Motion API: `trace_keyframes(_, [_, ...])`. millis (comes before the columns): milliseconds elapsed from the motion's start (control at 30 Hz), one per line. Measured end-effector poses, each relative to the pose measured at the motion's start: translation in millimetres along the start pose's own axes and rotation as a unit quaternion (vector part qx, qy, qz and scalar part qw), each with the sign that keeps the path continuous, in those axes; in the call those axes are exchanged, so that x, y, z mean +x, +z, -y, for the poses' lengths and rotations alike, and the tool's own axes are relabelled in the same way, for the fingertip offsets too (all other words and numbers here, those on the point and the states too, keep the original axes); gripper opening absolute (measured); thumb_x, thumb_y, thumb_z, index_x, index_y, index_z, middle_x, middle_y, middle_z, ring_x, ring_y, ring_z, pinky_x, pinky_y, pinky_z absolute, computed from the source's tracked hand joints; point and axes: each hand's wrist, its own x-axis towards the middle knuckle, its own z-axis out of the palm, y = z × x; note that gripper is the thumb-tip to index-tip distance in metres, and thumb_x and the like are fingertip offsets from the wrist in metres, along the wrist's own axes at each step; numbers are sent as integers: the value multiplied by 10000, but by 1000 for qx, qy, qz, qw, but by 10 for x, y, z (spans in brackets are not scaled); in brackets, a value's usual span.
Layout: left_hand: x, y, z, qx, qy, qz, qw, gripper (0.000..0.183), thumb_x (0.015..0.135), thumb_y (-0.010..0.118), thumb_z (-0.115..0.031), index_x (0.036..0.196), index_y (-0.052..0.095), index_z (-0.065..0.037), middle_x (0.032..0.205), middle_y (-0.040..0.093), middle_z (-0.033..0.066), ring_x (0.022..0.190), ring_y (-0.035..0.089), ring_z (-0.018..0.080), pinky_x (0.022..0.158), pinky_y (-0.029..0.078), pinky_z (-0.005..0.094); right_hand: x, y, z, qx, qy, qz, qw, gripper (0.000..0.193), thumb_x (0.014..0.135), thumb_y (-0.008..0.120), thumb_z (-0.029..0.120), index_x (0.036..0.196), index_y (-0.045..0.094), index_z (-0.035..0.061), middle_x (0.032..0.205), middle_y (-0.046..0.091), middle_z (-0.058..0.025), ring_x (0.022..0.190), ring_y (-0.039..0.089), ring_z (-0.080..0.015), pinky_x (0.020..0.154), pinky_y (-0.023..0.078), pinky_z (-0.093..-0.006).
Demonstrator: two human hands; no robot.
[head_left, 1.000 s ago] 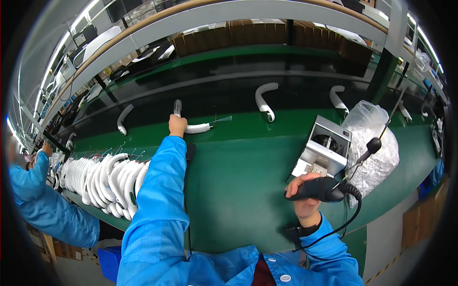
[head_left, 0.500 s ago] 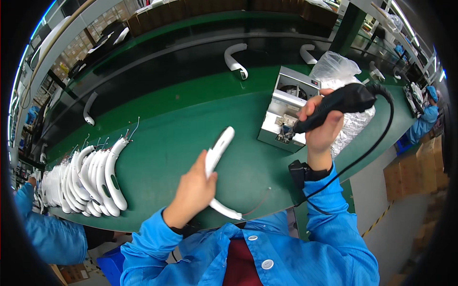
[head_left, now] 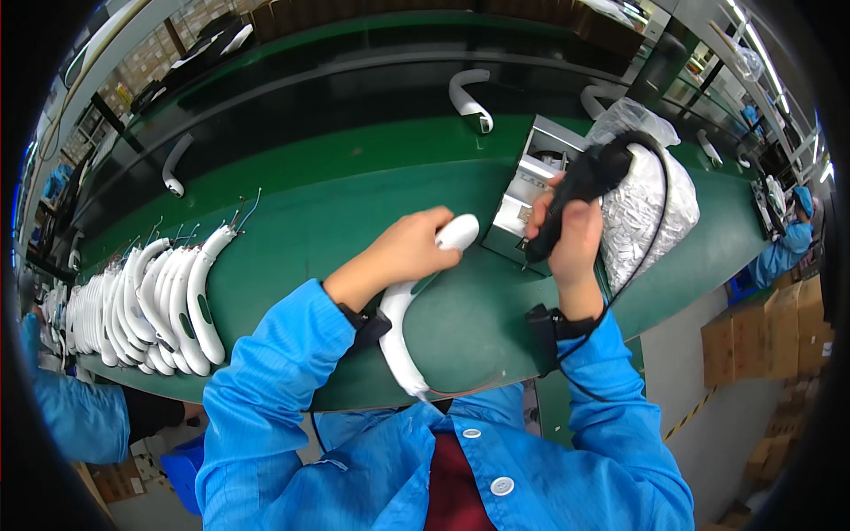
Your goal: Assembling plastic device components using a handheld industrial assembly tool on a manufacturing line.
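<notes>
My left hand [head_left: 409,248] is closed around the upper part of a curved white plastic housing [head_left: 400,341]. The housing's rounded end sticks out past my fingers, while its lower end, with thin wires, lies toward the near table edge. In my right hand [head_left: 574,237] is a black corded electric screwdriver [head_left: 586,181], tilted with its tip pointing down and left. That tip is just in front of a silver metal box [head_left: 547,146], which looks like a screw feeder; the screwdriver and my hand hide part of it.
Many similar white housings [head_left: 164,305] with wires stand packed together on the green table [head_left: 301,257] at left. A clear bag of small silvery-white pieces [head_left: 651,217] sits right of the box. More curved parts [head_left: 469,102] lie along the dark conveyor behind. A co-worker's blue sleeve [head_left: 80,407] shows at left.
My left hand has moved up and right with the housing, which is now turned. My right hand has brought the screwdriver slightly left and down, more upright. The whole view has shifted a little.
</notes>
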Motion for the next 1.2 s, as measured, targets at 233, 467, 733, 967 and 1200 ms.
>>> trace_keyframes(233, [-27, 22, -281, -268, 144, -261, 916, 445, 816, 687, -209, 1176, 524, -6, 915, 639, 105, 819, 625, 158, 754, 509, 290, -256, 283, 8, 166, -18, -4, 986, 791, 790, 522, 704, 1135, 422, 0, 717, 546, -83, 593, 563, -150, 584, 494, -289])
trace_keyframes(467, [14, 147, -95, -281, 182, -316, 888, 564, 846, 658, -458, 1162, 535, -7, 872, 642, 104, 798, 627, 167, 735, 514, 293, -415, 596, -221, 180, 25, 43, 982, 818, 739, 574, 707, 1139, 424, 10, 729, 551, -71, 606, 554, -147, 583, 474, -292])
trace_keyframes(733, [-1, 161, -55, -282, 192, -325, 882, 533, 853, 657, -434, 1157, 537, -13, 878, 642, 107, 802, 625, 167, 738, 513, 295, -445, 640, -286, 178, 38, 47, 982, 837, 709, 586, 726, 1129, 434, 17, 717, 548, -65, 602, 545, -144, 565, 455, -281])
trace_keyframes(967, [8, 161, -19, -275, 197, -326, 883, 502, 863, 652, -399, 1160, 534, -13, 885, 638, 105, 806, 622, 165, 735, 510, 295, -476, 654, -412, 166, 77, 60, 981, 815, 689, 622, 725, 1073, 436, 31, 713, 551, -80, 594, 545, -157, 562, 454, -280])
trace_keyframes(1200, [27, 181, -12, -303, 191, -343, 868, 488, 832, 700, -393, 1121, 570, -21, 915, 645, 93, 813, 611, 153, 715, 492, 270, -474, 663, -442, 180, 72, 52, 980, 785, 702, 627, 711, 1060, 439, 39, 712, 552, -86, 592, 542, -159, 563, 456, -287])
